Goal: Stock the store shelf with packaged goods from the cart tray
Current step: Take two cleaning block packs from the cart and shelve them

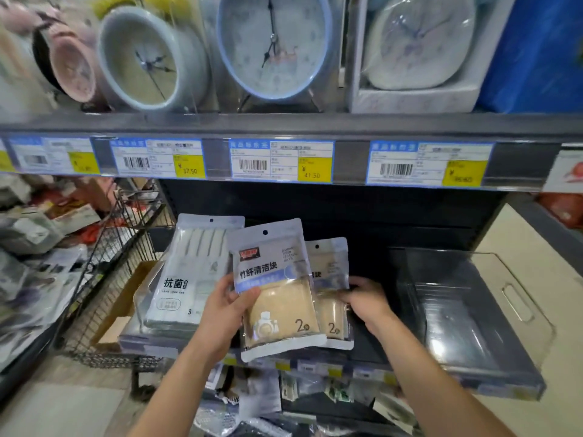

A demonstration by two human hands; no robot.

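The left hand (220, 307) pinches the front pouch (277, 298) at its left edge, upright over the shelf (369, 345) lip; the right hand (367, 298) grips the rear pouch (331, 269) behind it. Advisable: steady the rear pouch, seat the front one flush, label outward.

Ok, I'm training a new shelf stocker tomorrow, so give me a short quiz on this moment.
1. True or false: the left hand grips the front beige pack.
2. The right hand holds: A the rear beige pack, B a bottle, C a mug.
3. Fill in: the shelf above the packs displays ___.
Key: 1 true; 2 A; 3 clocks.
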